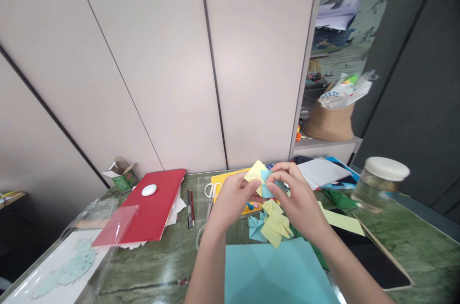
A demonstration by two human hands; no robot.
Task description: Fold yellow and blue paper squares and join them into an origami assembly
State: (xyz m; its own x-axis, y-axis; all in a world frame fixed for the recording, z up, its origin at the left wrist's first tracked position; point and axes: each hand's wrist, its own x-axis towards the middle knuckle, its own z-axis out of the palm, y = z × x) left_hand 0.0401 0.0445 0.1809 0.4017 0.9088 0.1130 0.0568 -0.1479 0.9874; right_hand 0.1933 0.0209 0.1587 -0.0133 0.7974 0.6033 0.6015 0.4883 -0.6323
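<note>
At frame centre, the left hand (235,196) and right hand (298,198) both pinch a yellow-and-blue folded paper piece (261,178), apparently mid-fold, above the blue sheet (276,273) on the surface (161,265).

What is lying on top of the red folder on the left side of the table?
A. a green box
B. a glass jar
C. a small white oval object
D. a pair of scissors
C: a small white oval object rests on the red folder; the glass jar stands far to the right.
</note>
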